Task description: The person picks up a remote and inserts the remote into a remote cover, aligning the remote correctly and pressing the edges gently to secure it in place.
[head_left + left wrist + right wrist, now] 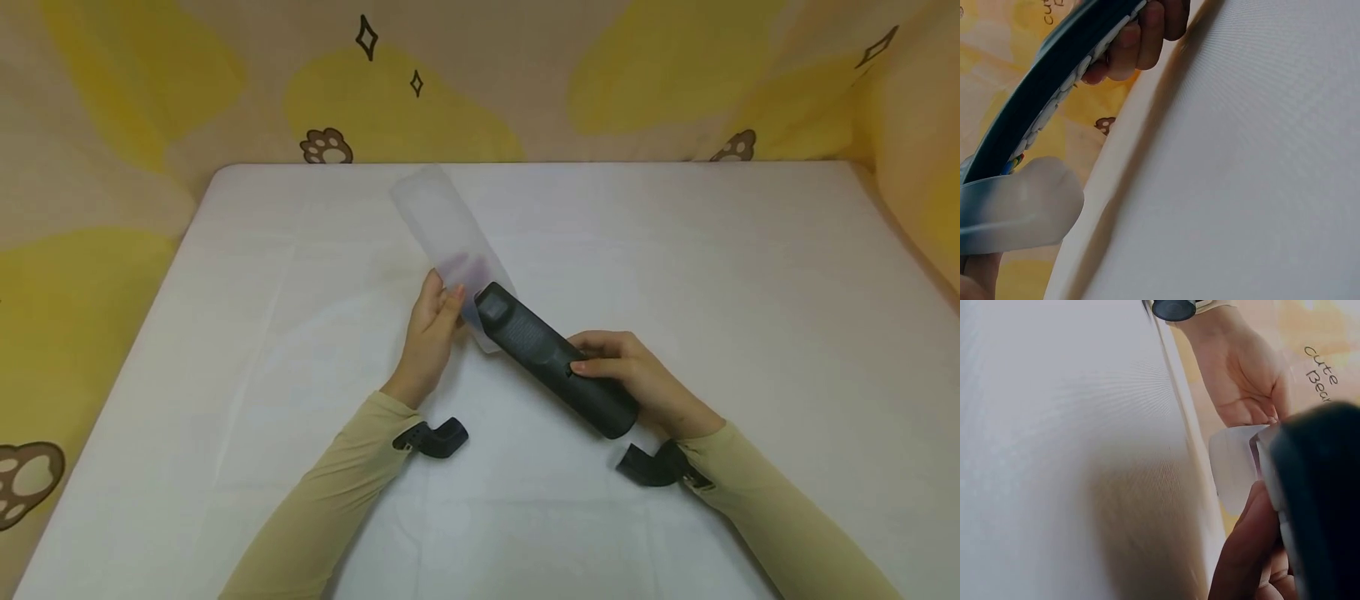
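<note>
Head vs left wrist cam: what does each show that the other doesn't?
Head only: both tan sleeves, black wrist mounts, and the broad back of the dark remote.

Left wrist only: white buttons along the remote's other side, and partial lettering on the backdrop.

Both: remote, translucent cover, left hand, right hand, white tabletop, patterned backdrop.

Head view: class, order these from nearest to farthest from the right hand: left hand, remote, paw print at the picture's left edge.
1. Remote: held in the right hand.
2. Left hand: to the left, holding the clear cover.
3. Paw print: far left, on the patterned cloth.
</note>
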`<action>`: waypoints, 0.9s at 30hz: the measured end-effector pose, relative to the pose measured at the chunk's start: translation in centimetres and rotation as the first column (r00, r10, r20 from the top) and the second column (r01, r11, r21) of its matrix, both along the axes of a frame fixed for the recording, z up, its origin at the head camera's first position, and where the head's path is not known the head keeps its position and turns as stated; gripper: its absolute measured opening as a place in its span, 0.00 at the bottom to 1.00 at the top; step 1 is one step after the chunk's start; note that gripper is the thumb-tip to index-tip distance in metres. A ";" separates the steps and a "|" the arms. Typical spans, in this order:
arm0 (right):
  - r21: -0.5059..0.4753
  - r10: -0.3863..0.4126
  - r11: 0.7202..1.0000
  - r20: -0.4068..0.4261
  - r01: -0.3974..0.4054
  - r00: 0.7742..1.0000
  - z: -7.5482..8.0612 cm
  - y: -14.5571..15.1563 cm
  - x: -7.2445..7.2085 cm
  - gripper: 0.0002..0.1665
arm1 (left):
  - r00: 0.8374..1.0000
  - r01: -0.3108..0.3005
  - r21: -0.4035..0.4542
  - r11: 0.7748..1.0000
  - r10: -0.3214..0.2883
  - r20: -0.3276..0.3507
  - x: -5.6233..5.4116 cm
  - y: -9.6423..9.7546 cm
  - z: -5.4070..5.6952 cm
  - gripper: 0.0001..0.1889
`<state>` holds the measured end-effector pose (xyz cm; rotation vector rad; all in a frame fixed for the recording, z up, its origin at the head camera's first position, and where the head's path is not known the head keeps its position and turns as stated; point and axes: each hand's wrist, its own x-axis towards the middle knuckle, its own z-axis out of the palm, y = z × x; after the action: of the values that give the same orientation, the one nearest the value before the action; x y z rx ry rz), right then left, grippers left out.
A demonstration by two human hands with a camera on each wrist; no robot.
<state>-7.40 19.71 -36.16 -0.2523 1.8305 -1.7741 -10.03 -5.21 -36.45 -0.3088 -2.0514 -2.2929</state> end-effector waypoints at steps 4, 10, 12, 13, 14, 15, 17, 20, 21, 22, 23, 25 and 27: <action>0.005 -0.003 1.000 -0.004 0.003 1.000 0.0 0.0 0.0 0.18 | 1.000 0.000 0.026 1.000 -0.001 0.025 -0.1 0.1 -0.1 0.02; -0.029 -0.008 1.000 -0.031 0.007 1.000 -0.1 0.0 0.0 0.14 | 0.996 0.000 0.061 0.998 -0.006 0.087 0.0 0.3 -0.3 0.05; -0.045 -0.005 0.999 -0.037 0.004 0.999 -0.1 0.0 0.0 0.13 | 0.992 0.037 0.136 0.990 -0.053 0.113 0.0 0.4 -0.3 0.04; -0.051 -0.003 0.999 -0.038 0.001 0.999 -0.1 0.0 0.0 0.13 | 0.990 0.046 0.166 0.985 -0.067 0.126 0.0 0.4 -0.4 0.03; -0.058 -0.001 0.998 -0.037 -0.002 0.999 -0.1 -0.1 0.0 0.13 | 0.986 0.051 0.201 0.978 -0.081 0.143 -0.1 0.4 -0.4 0.03; -0.061 0.003 0.998 -0.036 -0.005 0.999 -0.1 -0.1 -0.1 0.13 | 0.982 0.056 0.241 0.969 -0.098 0.163 -0.1 0.5 -0.4 0.04; -0.059 0.008 0.998 -0.036 -0.010 0.999 -0.1 -0.1 -0.1 0.14 | 0.973 0.045 0.294 0.955 -0.109 0.204 -0.1 0.4 -0.3 0.06; -0.046 0.013 0.999 -0.047 -0.015 0.999 -0.1 -0.1 -0.1 0.16 | 0.961 0.022 0.354 0.935 -0.118 0.251 -0.3 0.4 -0.3 0.07; -0.042 0.015 0.999 -0.050 -0.017 0.999 -0.1 -0.1 -0.1 0.17 | 0.957 0.019 0.370 0.929 -0.124 0.263 -0.3 0.4 -0.3 0.07; -0.038 0.015 0.999 -0.053 -0.017 0.998 -0.1 -0.1 -0.1 0.17 | 0.954 0.019 0.379 0.925 -0.130 0.270 -0.3 0.4 -0.2 0.07; -0.037 0.015 0.999 -0.053 -0.017 0.998 -0.1 -0.1 -0.1 0.18 | 0.952 0.023 0.391 0.920 -0.140 0.273 -0.3 0.4 -0.2 0.08; -0.046 0.015 0.999 -0.045 -0.017 0.999 -0.1 -0.1 -0.1 0.18 | 0.950 0.028 0.406 0.913 -0.152 0.274 -0.3 0.4 -0.2 0.08; -0.053 0.018 0.998 -0.038 -0.020 0.999 -0.2 -0.1 0.0 0.17 | 0.950 0.038 0.411 0.911 -0.161 0.269 -0.3 0.4 -0.2 0.09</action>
<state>-7.42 19.56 -36.34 -0.3254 1.8027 -1.8179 -10.32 -4.77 -36.63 -0.0477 -1.6295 -2.9022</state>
